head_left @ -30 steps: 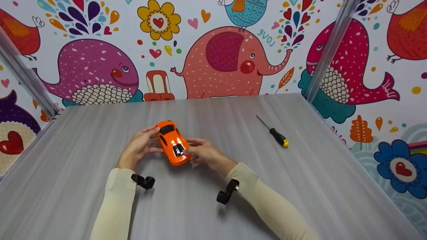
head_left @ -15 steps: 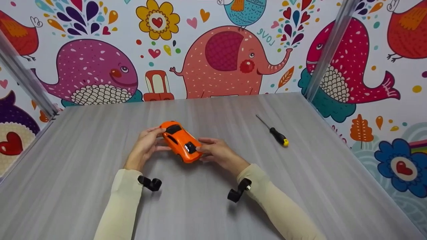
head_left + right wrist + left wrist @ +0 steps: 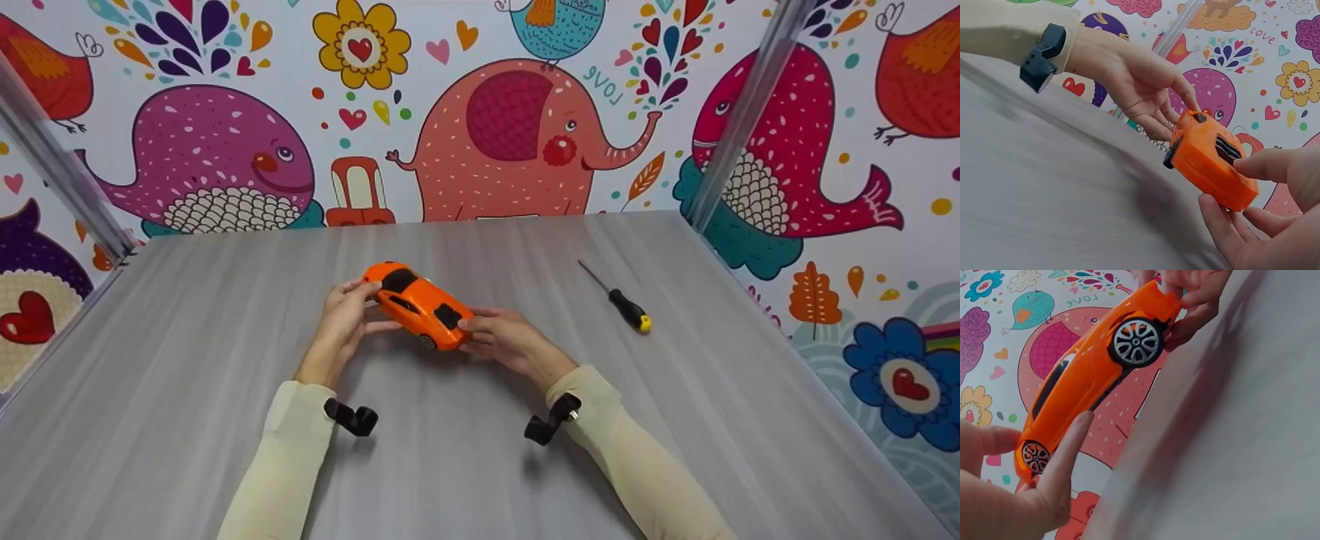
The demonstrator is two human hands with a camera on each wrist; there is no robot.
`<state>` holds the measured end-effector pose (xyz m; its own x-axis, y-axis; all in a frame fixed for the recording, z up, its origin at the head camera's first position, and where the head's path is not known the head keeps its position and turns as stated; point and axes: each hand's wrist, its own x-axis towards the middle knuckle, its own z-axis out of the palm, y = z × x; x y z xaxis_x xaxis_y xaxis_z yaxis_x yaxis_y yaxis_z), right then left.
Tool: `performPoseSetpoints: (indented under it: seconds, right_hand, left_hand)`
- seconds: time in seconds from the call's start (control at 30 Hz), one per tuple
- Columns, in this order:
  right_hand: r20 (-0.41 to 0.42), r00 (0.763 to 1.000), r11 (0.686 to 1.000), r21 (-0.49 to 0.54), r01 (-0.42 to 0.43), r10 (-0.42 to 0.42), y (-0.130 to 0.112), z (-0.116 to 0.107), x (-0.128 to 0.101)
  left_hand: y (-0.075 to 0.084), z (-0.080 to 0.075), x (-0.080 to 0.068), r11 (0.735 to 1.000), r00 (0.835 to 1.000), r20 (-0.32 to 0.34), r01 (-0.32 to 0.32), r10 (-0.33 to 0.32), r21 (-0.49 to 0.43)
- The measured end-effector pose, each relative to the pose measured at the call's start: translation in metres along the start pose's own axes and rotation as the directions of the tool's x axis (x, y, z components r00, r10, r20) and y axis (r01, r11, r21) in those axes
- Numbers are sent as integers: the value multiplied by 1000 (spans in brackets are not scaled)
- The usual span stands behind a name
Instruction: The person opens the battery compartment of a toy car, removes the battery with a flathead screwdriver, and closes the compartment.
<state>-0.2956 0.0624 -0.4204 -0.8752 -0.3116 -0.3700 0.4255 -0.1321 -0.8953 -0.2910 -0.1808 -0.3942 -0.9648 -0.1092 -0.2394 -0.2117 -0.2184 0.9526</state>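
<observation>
An orange toy car (image 3: 421,301) with dark windows is held above the table between both hands, tilted so that one side shows. My left hand (image 3: 343,322) grips one end, thumb on top and fingers beneath. At the other end, my right hand (image 3: 514,341) pinches the car, its thumb by the black rear panel. Two spoked wheels of the toy car (image 3: 1084,377) face the left wrist view. The right wrist view shows the rear of the toy car (image 3: 1207,157), with the right thumb on top and fingers below.
A screwdriver (image 3: 626,309) with a black and yellow handle lies on the grey table (image 3: 450,465), right of the hands. Behind stands a wall (image 3: 270,45) printed with cartoon animals. Metal posts (image 3: 742,120) rise at the table's back corners.
Both hands have moved to the right with the toy car and slightly away. The car has turned, its rear swinging right, and more of its side now shows. The screwdriver stays put.
</observation>
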Motion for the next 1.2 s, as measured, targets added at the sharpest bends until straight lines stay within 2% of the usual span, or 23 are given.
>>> performPoseSetpoints:
  seconds: [0.13, 0.3, 0.53, 0.67, 0.77, 0.97, 1.2]
  right_hand:
    - [-14, 1000, 1000, 18, -14, 14, -5, -3, -2]
    - [-20, 1000, 999, 39, 8, -7, -13, -9, -3]
    - [-64, 998, 1000, -7, 24, -25, -21, -22, -3]
    - [-79, 997, 999, -26, 20, -22, -23, -28, -2]
    - [-79, 997, 999, -41, 19, -22, -25, -31, -3]
    - [-22, 999, 998, -64, 28, -29, -31, -42, -8]
    - [25, 999, 996, -78, 44, -42, -43, -55, -15]
  left_hand:
    - [-2, 7, -3, 999, 1000, -8, -13, 13, -38]
    - [-2, 15, -6, 998, 1000, -9, -26, 26, -65]
    - [-3, 19, -10, 997, 999, 30, 22, -20, -77]
    - [-4, 17, -10, 997, 998, 37, 49, -47, -60]
    - [-5, 14, -9, 998, 997, 65, 52, -49, -43]
    - [-2, 8, -12, 998, 989, 140, 49, -53, 31]
    - [0, 11, -14, 994, 974, 214, 47, -67, 97]
